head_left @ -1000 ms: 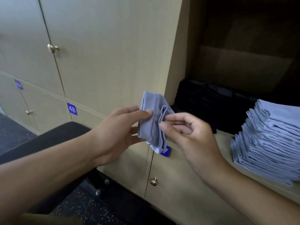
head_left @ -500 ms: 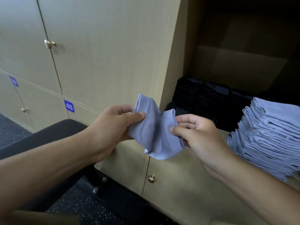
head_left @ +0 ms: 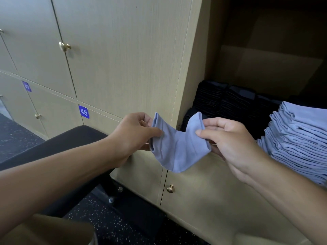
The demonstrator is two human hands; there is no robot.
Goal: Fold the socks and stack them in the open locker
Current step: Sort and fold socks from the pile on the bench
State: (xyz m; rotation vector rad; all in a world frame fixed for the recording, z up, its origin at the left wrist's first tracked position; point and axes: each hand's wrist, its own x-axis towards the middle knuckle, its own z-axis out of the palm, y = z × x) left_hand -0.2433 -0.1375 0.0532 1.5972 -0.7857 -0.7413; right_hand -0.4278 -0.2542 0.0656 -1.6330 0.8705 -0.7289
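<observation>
A light blue sock (head_left: 178, 149) hangs spread between both hands in front of the locker wall, sagging in a V. My left hand (head_left: 134, 137) pinches its left end with thumb and fingers. My right hand (head_left: 230, 142) pinches the other end, just in front of the open locker (head_left: 269, 64). Inside the locker, a tall stack of folded light blue socks (head_left: 299, 138) sits at the right. Stacks of black socks (head_left: 224, 103) stand behind and left of it.
Closed wooden locker doors (head_left: 123, 59) with brass knobs fill the left; one carries a blue tag 48 (head_left: 83, 111). A black bench or seat (head_left: 62, 145) lies under my left arm. A cardboard box corner (head_left: 53, 232) shows at bottom left. The floor is dark and speckled.
The sock was bunched upright between my hands a second ago; my hands have moved apart and it now hangs stretched out between them. The view has shifted slightly left.
</observation>
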